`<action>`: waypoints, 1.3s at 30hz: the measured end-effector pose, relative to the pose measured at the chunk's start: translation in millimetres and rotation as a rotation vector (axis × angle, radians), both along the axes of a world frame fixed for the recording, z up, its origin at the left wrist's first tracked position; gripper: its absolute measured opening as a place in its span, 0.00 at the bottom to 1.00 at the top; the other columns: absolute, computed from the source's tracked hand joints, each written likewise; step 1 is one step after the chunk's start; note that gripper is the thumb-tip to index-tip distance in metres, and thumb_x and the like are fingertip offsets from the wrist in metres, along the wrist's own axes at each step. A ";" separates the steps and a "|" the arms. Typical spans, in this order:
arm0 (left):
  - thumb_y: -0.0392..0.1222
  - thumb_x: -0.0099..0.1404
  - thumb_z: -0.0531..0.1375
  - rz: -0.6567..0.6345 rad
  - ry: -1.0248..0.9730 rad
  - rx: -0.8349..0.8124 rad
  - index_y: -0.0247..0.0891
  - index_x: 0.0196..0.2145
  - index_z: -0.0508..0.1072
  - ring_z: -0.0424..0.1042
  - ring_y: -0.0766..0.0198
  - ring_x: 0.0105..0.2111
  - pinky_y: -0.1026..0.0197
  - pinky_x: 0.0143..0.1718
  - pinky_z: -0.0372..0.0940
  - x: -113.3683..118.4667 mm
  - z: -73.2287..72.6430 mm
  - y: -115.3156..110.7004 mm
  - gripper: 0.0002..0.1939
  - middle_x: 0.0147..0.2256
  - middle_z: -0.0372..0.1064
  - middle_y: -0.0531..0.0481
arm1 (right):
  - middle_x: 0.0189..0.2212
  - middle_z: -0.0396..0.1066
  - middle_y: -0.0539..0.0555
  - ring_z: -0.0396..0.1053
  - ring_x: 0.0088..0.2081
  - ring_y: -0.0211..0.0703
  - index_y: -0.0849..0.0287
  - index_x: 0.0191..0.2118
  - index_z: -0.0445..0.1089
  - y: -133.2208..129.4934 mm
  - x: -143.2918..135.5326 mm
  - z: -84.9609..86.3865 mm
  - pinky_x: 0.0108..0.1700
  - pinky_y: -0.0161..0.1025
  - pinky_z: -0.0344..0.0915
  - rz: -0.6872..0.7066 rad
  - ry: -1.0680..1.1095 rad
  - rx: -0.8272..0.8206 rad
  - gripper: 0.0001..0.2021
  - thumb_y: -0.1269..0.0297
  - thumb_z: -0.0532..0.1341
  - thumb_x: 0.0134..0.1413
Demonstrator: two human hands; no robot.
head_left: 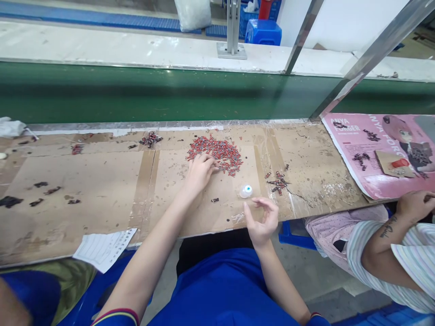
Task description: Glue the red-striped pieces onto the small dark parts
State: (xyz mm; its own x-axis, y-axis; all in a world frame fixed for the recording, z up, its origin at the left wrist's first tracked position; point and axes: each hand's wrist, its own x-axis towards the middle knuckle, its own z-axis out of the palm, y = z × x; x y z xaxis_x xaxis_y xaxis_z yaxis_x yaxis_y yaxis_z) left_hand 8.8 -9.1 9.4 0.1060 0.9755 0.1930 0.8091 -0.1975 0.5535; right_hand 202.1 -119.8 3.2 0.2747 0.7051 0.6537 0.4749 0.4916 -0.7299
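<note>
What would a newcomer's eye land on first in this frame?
Most likely the heap of small red parts at the middle of the cardboard-covered bench, with the left hand reaching into its near edge. Next, the right hand held just off the bench's front edge, fingers curled, near a small clear cap. At far right lies a pink poster, with a co-worker's forearm below it.

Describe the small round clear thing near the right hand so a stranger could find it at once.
Start at the cardboard-covered worktable in front of the green conveyor belt. Below and right of the big pile of red pieces that the left hand touches, just above the right hand, sits the small round cap. It alone is translucent white with a blue centre.
</note>
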 end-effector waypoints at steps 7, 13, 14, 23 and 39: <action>0.42 0.67 0.56 -0.076 -0.366 0.040 0.40 0.33 0.75 0.73 0.59 0.38 0.57 0.43 0.66 -1.5 14.4 -53.8 0.09 0.34 0.77 0.48 | 0.37 0.76 0.54 0.76 0.38 0.43 0.51 0.49 0.73 3.4 -20.2 6.3 0.39 0.40 0.76 0.225 -0.190 -0.013 0.14 0.75 0.61 0.61; 0.46 0.65 0.59 -0.012 -0.648 -0.156 0.40 0.31 0.78 0.76 0.60 0.34 0.61 0.39 0.70 9.4 12.1 -95.1 0.11 0.32 0.79 0.48 | 0.36 0.77 0.55 0.77 0.38 0.44 0.54 0.42 0.78 6.6 -28.7 -2.1 0.39 0.40 0.77 0.372 -0.009 -0.262 0.07 0.65 0.62 0.62; 0.47 0.64 0.59 0.004 -0.675 -0.183 0.39 0.30 0.78 0.77 0.60 0.33 0.61 0.39 0.70 10.6 10.8 -99.4 0.11 0.31 0.79 0.48 | 0.34 0.77 0.55 0.77 0.36 0.44 0.54 0.39 0.78 5.7 -29.5 -2.9 0.39 0.40 0.77 0.396 0.032 -0.300 0.06 0.64 0.62 0.62; 0.47 0.64 0.60 0.015 -0.624 -0.214 0.40 0.32 0.80 0.77 0.58 0.35 0.58 0.42 0.71 8.8 2.0 -108.0 0.12 0.33 0.80 0.47 | 0.33 0.78 0.55 0.77 0.35 0.44 0.57 0.35 0.77 -1.4 -35.3 -7.7 0.36 0.38 0.77 0.417 0.207 -0.527 0.07 0.60 0.63 0.59; 0.43 0.66 0.58 0.062 -0.452 -0.090 0.40 0.37 0.77 0.76 0.58 0.37 0.55 0.43 0.71 9.4 -10.7 -113.9 0.08 0.36 0.78 0.47 | 0.39 0.80 0.59 0.80 0.40 0.46 0.58 0.36 0.71 -5.4 -42.2 -6.9 0.43 0.42 0.78 0.346 0.297 -0.657 0.09 0.59 0.60 0.61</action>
State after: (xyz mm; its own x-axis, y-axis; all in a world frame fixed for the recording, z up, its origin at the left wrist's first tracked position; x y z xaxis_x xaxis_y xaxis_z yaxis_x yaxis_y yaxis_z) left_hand 18.2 -123.1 -1.3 -0.0279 0.9922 0.1211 0.4912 -0.0919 0.8662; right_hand 159.9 -125.3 -3.7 0.0673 0.9977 0.0085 0.1140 0.0008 -0.9935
